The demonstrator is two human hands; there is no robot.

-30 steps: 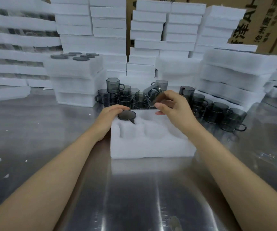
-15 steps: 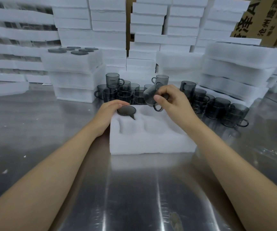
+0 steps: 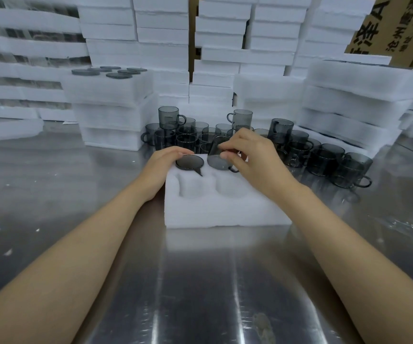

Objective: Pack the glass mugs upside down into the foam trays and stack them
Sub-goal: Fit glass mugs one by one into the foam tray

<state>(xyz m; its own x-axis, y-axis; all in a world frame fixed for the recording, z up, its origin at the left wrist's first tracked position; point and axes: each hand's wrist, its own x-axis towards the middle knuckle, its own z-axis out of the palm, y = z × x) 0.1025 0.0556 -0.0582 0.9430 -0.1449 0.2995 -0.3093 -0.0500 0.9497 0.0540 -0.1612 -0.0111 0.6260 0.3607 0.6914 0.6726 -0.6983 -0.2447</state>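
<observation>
- Tabletop [image 3: 200, 281]: steel, carries the tray [image 3: 225, 214].
- Left grip [image 3: 163, 162]: fingers relaxed, resting on the inverted mug [image 3: 189, 162] seated in the tray's far-left pocket.
- Right grip [image 3: 252, 157]: pinches a tilted mug [image 3: 218, 156] over the tray's far row.
- Loose mugs [image 3: 327, 157]: just behind the tray.

Left hand [image 3: 162, 165]: palm down, fingers loosely extended, arm stretched forward.
Right hand [image 3: 252, 160]: thumb and fingers pinch a mug [image 3: 216, 156].

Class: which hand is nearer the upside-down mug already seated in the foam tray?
Left. The left hand touches the seated mug at its left edge; the right hand is off to its right, gripping a tilted mug.
</observation>
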